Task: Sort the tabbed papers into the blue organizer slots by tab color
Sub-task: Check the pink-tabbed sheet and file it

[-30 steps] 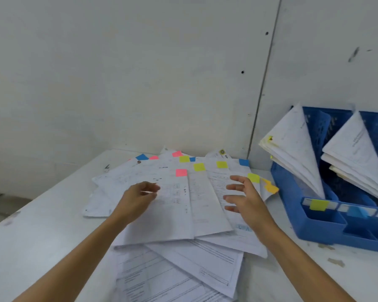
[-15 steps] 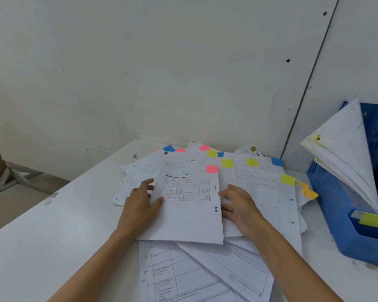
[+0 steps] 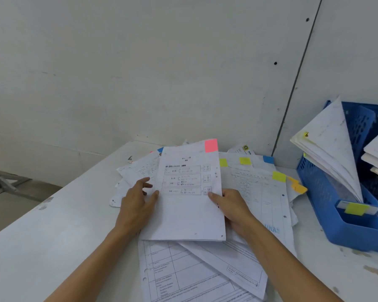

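Pink-tabbed paper (image 3: 190,205) is held just over the pile (image 3: 260,192); its left edge is only touched by the relaxed left hand (image 3: 138,203), and its right edge is pinched by the right hand (image 3: 232,209). Held so lightly, it could slip before the blue organizer (image 3: 321,199) at the right is reached.

No legible print on papers (image 3: 190,214)

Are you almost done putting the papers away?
Not nearly. Some white sheets already stand in the blue plastic organizer. The right hand pinches the white pink-tabbed paper, the left hand touching its edge. A spread pile of yellow-, blue- and orange-tabbed papers waits on the white table.
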